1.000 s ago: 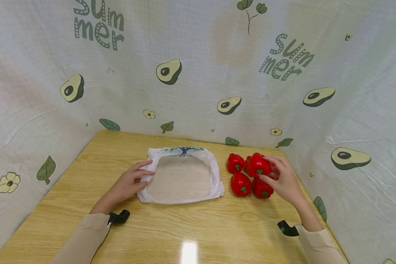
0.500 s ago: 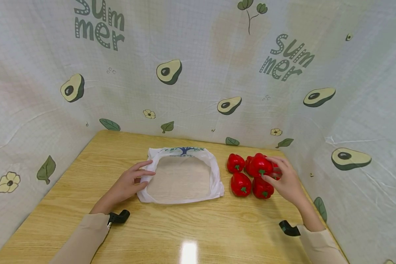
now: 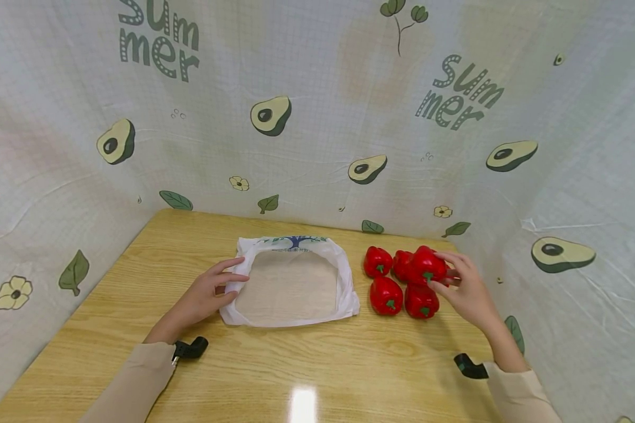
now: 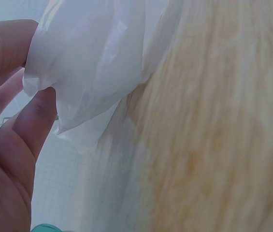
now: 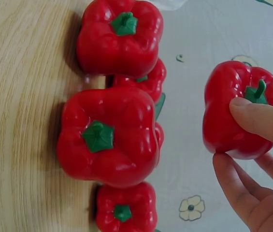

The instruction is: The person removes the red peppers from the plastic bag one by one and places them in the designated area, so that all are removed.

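My right hand (image 3: 468, 291) holds a glossy red bell pepper (image 3: 425, 261) with a green stem, thumb on its front and fingers round the far side. In the right wrist view this bell pepper (image 5: 223, 118) is up off the table, apart from the others. Several more red bell peppers (image 3: 385, 295) sit close together on the table beneath and beside it. My left hand (image 3: 203, 296) is at the left rim of a white plastic bag (image 3: 347, 294), whose mouth is spread wide. In the left wrist view, thumb and fingers hold the bag's edge (image 4: 90, 63).
The wooden table (image 3: 254, 370) ends against a pale cloth (image 3: 317, 194) printed with avocados, leaves and lettering, which hangs at the back and both sides. A tree print shows on the bag's far edge. Each wrist wears a black camera mount (image 3: 191, 347).
My right hand has shifted slightly to the right with the bell pepper in its grip. The left hand, the bag and the other peppers have stayed where they were.
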`<action>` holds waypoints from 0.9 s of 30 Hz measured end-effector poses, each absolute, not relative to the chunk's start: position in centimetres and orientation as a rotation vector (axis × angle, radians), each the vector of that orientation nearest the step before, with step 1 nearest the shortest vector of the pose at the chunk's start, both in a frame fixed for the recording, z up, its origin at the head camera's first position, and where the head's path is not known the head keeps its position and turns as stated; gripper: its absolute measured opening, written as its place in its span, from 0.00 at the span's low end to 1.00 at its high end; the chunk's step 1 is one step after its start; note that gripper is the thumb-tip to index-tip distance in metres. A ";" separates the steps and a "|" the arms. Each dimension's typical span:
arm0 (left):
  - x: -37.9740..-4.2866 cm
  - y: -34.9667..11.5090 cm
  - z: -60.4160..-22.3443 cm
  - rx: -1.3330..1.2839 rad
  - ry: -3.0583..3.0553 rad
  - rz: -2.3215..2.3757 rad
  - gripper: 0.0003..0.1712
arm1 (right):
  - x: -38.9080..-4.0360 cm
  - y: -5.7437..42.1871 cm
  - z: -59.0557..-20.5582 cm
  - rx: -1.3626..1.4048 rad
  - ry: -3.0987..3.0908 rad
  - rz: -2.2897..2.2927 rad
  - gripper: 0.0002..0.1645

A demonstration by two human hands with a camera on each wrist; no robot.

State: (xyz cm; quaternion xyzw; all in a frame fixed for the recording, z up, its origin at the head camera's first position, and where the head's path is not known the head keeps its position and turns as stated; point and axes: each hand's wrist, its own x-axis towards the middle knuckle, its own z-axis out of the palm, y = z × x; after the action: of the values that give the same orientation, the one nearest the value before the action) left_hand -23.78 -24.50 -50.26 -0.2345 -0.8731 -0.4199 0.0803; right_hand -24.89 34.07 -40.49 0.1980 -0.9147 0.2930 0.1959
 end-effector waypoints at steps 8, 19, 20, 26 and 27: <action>-23.8 -24.5 -50.3 -0.703 -2.612 -1.252 0.21 | -24.7 35.7 -40.6 0.575 -2.554 0.804 0.44; -23.8 -24.5 -50.3 -0.702 -2.610 -1.262 0.22 | -23.9 38.4 -40.7 0.608 -2.547 0.809 0.42; -23.8 -24.5 -50.3 -0.704 -2.610 -1.258 0.22 | -23.8 38.7 -40.7 0.609 -2.549 0.809 0.42; -23.8 -24.5 -50.4 -0.703 -2.616 -1.245 0.22 | -23.6 40.0 -40.8 0.615 -2.568 0.781 0.42; -23.8 -24.5 -50.3 -0.702 -2.618 -1.247 0.22 | -23.6 40.2 -40.8 0.616 -2.570 0.774 0.42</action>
State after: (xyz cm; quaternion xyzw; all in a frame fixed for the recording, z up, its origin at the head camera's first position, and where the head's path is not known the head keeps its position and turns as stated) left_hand -23.77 -24.46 -50.34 -0.2344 -0.8748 -0.4167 0.0788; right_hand -23.60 40.25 -40.84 0.2196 -0.9158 0.2757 0.1926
